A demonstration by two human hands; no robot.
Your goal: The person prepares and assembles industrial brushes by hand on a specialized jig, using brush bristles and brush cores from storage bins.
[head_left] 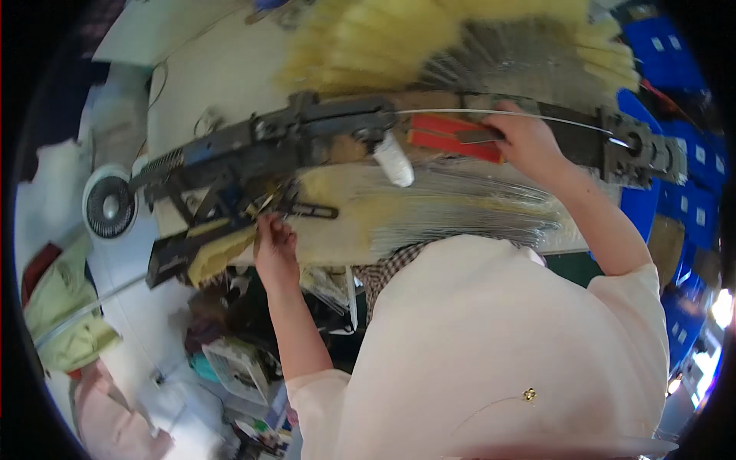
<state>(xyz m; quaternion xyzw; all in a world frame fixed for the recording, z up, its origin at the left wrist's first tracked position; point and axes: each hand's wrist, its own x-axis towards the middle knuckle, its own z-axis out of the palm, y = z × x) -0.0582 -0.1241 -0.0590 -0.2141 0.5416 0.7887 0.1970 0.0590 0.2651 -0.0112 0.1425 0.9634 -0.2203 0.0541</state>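
A long dark metal bench device (276,142) spans the worktable, with a clamp-like end block (644,149) at its right. A thin pale wire or rod (452,111) runs between its middle and that end block. Over the rail, my right hand (525,138) is closed on a dark flat strip (479,136), close against the wire. Beneath the strip lies a red-orange piece (452,130) with two long limbs. My left hand (274,241) has its fingers curled and pinched beside a slotted dark lever (308,209); what they hold is too small to make out.
Many thin wires (468,203) lie along the near table edge. Yellow bristle bundles (383,42) fan out at the back. A white rounded piece (394,159) hangs from the device. A fan (110,202) stands left; blue bins (659,54) stack at right.
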